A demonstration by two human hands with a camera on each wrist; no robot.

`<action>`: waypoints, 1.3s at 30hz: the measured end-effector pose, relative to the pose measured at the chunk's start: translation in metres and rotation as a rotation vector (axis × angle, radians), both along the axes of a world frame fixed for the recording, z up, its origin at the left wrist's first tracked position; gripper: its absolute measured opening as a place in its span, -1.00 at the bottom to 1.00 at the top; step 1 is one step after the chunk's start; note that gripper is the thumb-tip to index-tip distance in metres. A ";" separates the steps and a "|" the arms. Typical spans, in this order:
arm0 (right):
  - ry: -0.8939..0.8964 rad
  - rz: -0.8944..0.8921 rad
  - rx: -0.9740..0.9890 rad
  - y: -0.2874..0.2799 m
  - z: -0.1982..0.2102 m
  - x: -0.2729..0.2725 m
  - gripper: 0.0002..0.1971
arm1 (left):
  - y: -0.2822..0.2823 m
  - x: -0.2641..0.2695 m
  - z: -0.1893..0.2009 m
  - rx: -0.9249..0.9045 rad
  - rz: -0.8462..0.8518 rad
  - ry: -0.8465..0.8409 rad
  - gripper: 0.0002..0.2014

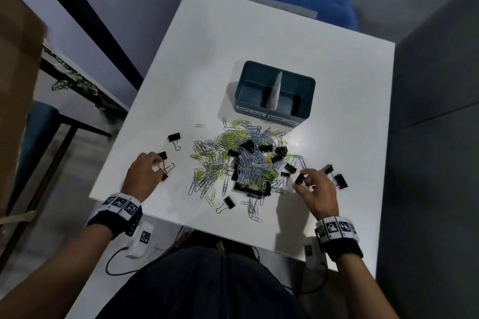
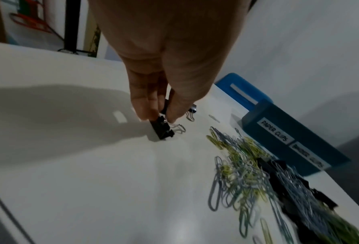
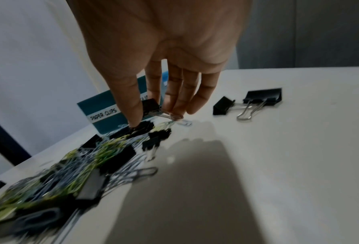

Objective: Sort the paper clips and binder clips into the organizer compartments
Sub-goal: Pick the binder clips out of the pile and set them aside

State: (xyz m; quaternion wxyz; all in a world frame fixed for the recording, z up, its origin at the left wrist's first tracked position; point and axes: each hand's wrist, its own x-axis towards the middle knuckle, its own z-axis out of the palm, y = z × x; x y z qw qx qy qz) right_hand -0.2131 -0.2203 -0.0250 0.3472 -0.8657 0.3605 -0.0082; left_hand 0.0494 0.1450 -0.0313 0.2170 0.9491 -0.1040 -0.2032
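On the white tabletop (image 1: 259,41) a tangled pile of paper clips (image 1: 233,160) — yellow-green and pale blue, with black binder clips mixed through it — lies just in front of the teal organizer (image 1: 298,114). The organizer's two compartments, split by a white divider (image 1: 276,90), carry front labels reading PAPER CLIPS on the left and what seems to be BINDER CLIPS on the right, though that one is blurred.

The left hand (image 1: 141,176) is at the pile's left, fingers curled down, pinching a small binder clip (image 2: 161,129) that touches the tabletop; a second clip may sit in the same grip. The right hand (image 1: 317,189) is at the pile's right edge — thumb and fingers pinch a black binder clip (image 3: 151,106) just above the heap. Two more binder clips (image 3: 262,95) lie beside that hand.
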 end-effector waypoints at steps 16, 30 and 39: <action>0.314 -0.187 -0.270 -0.018 -0.017 -0.032 -0.68 | -0.072 -0.112 0.005 0.074 -1.262 -0.140 -0.41; 0.236 0.192 -0.112 0.083 -0.018 0.023 -0.51 | -0.114 -0.112 -0.010 -0.048 -1.120 -0.247 -0.69; 0.174 0.253 -0.171 0.091 -0.020 0.033 -0.84 | -0.107 -0.077 0.015 -0.327 -0.672 -0.178 -0.78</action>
